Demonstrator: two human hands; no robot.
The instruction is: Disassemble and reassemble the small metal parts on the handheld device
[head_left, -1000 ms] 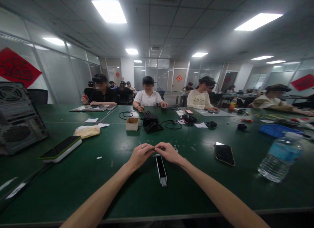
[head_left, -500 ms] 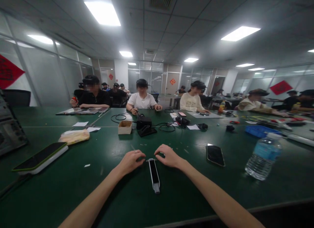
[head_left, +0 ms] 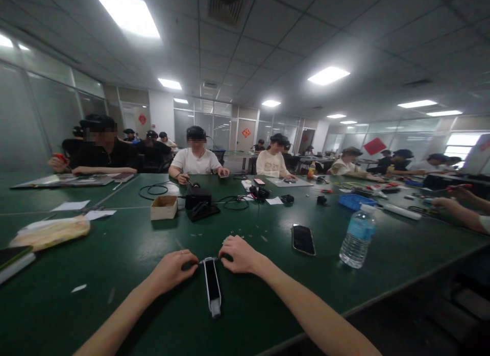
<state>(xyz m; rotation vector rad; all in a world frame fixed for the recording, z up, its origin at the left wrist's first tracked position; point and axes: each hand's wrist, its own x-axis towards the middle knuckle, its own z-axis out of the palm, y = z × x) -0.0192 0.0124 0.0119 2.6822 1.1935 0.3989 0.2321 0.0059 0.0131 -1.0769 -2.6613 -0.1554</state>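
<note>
A slim device (head_left: 213,287) with a white rim, a long dark face and a grey end piece lies lengthwise on the green table (head_left: 268,300). At its far end a thin, pale crosspiece shows between my hands. My left hand (head_left: 175,270) is closed just left of that end, thumb and fingertips meeting at the crosspiece's left side. My right hand (head_left: 240,255) is closed on the right side, fingers curled down towards it. What the fingertips pinch is too small to make out. Small pale bits (head_left: 250,236) lie beyond my right hand.
To the right are a phone (head_left: 303,239), a water bottle (head_left: 358,238) and a blue tray (head_left: 357,203). Ahead stand a small open box (head_left: 164,208) and a black device (head_left: 198,198) with cables. A plastic bag (head_left: 51,232) lies left. Several people sit around the table.
My hands were together above the device's far end; they have parted and come down to either side of it. The view has turned right, so things appear shifted left.
</note>
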